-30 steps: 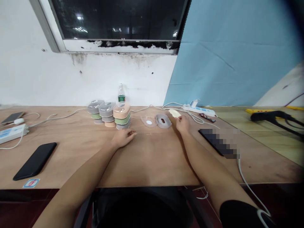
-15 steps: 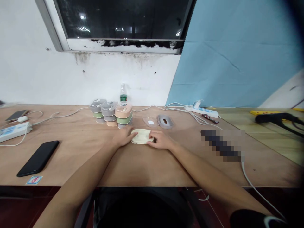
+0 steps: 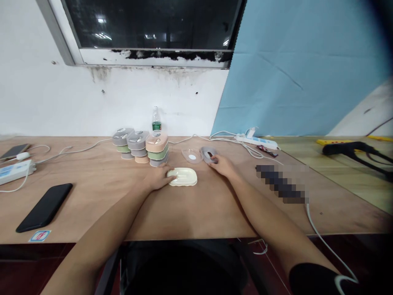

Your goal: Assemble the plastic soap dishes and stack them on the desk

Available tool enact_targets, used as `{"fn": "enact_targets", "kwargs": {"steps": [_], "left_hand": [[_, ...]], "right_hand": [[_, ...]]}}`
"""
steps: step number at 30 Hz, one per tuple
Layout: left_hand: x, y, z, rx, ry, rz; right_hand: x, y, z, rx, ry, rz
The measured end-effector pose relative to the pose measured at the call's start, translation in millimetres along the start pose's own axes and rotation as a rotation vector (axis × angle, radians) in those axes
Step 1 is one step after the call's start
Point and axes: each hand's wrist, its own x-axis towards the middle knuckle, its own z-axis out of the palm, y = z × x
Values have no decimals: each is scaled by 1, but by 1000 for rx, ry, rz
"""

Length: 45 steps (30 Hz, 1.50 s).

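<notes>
A shallow cream oval tray lies flat on the table in front of me. My left hand grips its left end, thumb over the rim. Farther right, my right hand has its fingertips on the near right edge of a grey oval piece with a dark slot in its middle. The grip's underside is hidden. Just left of that piece lies a clear oval lid with a white round spot.
Stacked oval boxes in peach, green and grey stand behind my left hand, near a bottle. A black phone lies left. Power strips and white cables run along both sides. A blurred dark object is at right.
My right hand has let go of the cream tray and moved right and away from me to the grey oval piece. My left hand stays at the tray. The view has shifted slightly.
</notes>
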Motion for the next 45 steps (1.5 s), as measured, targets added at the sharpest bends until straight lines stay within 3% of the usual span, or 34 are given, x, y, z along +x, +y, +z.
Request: {"fn": "enact_targets", "kwargs": {"steps": [4,9,16,22,30,37,45], "left_hand": [[0,-1,-1,-5,3,3],[-1,2,-3,-16,16,1],[-4,20,-10,-96,250,-18],[-5,24,-20,-28,437,-28],[-6,26,-24,94,195,-104],[-6,19,-22,120,8,-79],[-4,15,-15,63,-54,-23]], "right_hand": [[0,-8,-7,-26,146,48],[-16,-39,-19,178,358,-106],[-51,-83,-8,410,134,-477],[-54,-94,4,641,6,-332],[-40,-83,6,433,-221,-187],[-41,-85,12,540,-341,-280],[-37,-78,7,564,-388,-202]]}}
